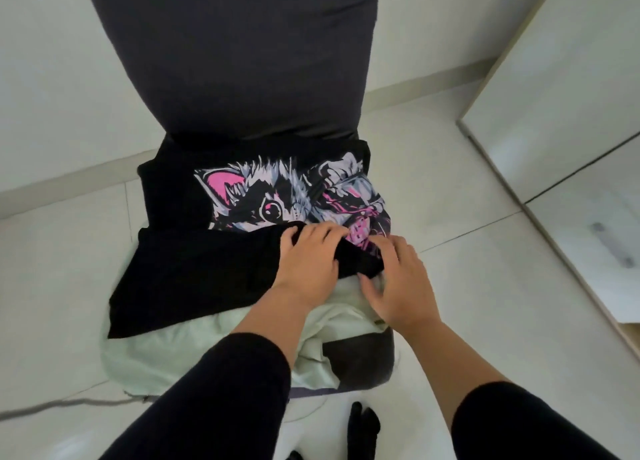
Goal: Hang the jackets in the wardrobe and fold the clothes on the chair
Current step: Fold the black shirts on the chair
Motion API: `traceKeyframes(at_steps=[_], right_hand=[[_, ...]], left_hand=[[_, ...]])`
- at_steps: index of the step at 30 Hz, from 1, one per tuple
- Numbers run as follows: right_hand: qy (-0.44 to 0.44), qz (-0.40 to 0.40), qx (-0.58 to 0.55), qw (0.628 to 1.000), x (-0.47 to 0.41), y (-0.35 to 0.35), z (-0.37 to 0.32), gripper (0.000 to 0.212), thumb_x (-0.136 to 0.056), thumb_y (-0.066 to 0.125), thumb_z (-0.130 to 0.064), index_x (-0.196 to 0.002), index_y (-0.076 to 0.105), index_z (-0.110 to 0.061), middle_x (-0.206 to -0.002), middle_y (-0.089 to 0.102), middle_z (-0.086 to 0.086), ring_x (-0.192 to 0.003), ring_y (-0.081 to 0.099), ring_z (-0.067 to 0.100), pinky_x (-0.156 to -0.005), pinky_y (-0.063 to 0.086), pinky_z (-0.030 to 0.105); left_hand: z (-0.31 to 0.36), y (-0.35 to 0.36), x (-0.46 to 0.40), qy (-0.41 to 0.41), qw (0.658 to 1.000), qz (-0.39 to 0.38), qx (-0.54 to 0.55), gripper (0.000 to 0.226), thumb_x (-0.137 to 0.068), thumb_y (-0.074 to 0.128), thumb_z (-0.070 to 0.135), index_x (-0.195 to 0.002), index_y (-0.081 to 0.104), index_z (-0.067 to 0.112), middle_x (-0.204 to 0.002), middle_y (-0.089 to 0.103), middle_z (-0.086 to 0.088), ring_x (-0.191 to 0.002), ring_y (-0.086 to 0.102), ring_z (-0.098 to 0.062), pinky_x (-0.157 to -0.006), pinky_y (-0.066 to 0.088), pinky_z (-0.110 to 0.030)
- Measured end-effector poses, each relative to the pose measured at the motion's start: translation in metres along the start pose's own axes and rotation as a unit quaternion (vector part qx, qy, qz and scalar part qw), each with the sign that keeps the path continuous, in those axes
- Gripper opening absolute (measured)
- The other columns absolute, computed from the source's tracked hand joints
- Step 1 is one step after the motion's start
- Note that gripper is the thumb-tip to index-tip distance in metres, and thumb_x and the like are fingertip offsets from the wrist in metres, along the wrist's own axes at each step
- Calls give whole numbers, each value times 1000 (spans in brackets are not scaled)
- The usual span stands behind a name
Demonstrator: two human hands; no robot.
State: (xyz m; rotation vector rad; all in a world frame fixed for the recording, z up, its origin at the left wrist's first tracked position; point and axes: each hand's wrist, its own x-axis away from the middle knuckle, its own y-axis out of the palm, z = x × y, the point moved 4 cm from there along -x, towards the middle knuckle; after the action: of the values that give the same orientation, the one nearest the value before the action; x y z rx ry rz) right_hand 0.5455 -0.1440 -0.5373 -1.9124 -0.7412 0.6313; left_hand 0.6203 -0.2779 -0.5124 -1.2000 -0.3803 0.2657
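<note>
On the seat of a dark grey chair [228, 50] lies a black T-shirt [194, 265] printed with a cartoon animal face in white, grey and pink. Its long axis runs roughly left to right across the seat, and a near portion is folded over on the left, hiding the lower part of the print. The animal's pink ear sits toward the left and its open mouth toward the right. Beneath the shirt lies a pale green garment [162, 352], bunched and spilling over the chair's front edge.

Both hands meet at the right end of the folded edge. The left hand [306, 258], palm down, has its fingers curled over the black fabric and grips the fold. The right hand [398, 283] lies just beside it, fingers spread and relaxed, fingertips touching the black cloth and the printed area. Both forearms wear black sleeves.

Around the chair is a white tiled floor [467, 286]. A white wardrobe [561, 88] stands at the right. A grey cable [52, 406] trails across the floor at lower left.
</note>
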Motion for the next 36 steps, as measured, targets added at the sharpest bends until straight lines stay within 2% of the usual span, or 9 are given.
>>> traceKeyframes(at_steps=[6,10,14,21,24,27,29,33,36], right_hand=[[164,53,-83,982,3,6,35,41,-79,57,-30,-118,55,-15,-106,58,4,-90,58,26,-70,51,39],[324,-1,-144,935,-12,16,52,36,-86,54,-40,-120,50,-28,-114,52,1,-102,55,24,-86,47,41],[357,-40,-163,919,-29,24,53,33,-86,50,-40,-119,49,-35,-111,51,0,-98,58,26,-90,43,42],[499,80,-156,849,-42,4,94,32,-88,37,-16,-101,63,-29,-105,58,-2,-92,58,23,-93,40,43],[479,166,-133,852,-45,-16,111,31,-88,37,-14,-92,66,-26,-96,64,-4,-81,55,19,-97,40,45],[451,208,-185,848,-45,-24,136,27,-88,36,-9,-84,60,-21,-83,63,-1,-80,57,23,-74,47,32],[422,166,-193,870,-44,-26,146,25,-89,34,-6,-88,57,-16,-90,61,4,-79,55,23,-66,40,27],[290,57,-28,955,-40,-36,155,24,-89,35,-10,-93,58,-13,-89,58,1,-86,50,23,-81,28,33],[260,30,80,962,-35,-42,168,30,-89,32,-16,-91,62,-17,-84,58,-2,-86,48,22,-83,28,35]], left_hand=[[37,-2,-24,68,997,35,-9,20,-94,41,30,-111,51,34,-109,56,17,-105,52,-8,-100,22,-32],[45,-15,-32,70,991,68,88,19,-97,43,32,-105,57,23,-93,64,10,-84,60,-14,-73,46,-30],[47,-21,-39,93,985,137,51,29,-94,39,44,-94,62,26,-66,57,12,-62,58,-15,-55,42,-26],[44,-14,-41,66,976,188,86,38,-93,40,43,-101,71,24,-85,71,10,-75,67,-13,-61,51,-25],[49,-4,-49,67,985,154,48,37,-94,38,42,-99,70,23,-86,69,10,-77,66,-13,-59,50,-25],[57,8,-61,58,995,79,9,27,-97,40,38,-104,63,27,-95,64,11,-84,63,-14,-65,51,-29],[64,15,-70,45,999,20,6,24,-98,40,38,-111,59,30,-105,63,13,-94,60,-12,-72,50,-31],[85,22,-82,38,999,-38,-6,27,-97,40,45,-114,58,33,-111,63,14,-105,57,-11,-80,48,-31],[95,28,-88,47,999,-15,-4,26,-98,40,44,-110,59,32,-105,64,13,-98,60,-12,-76,49,-30]])
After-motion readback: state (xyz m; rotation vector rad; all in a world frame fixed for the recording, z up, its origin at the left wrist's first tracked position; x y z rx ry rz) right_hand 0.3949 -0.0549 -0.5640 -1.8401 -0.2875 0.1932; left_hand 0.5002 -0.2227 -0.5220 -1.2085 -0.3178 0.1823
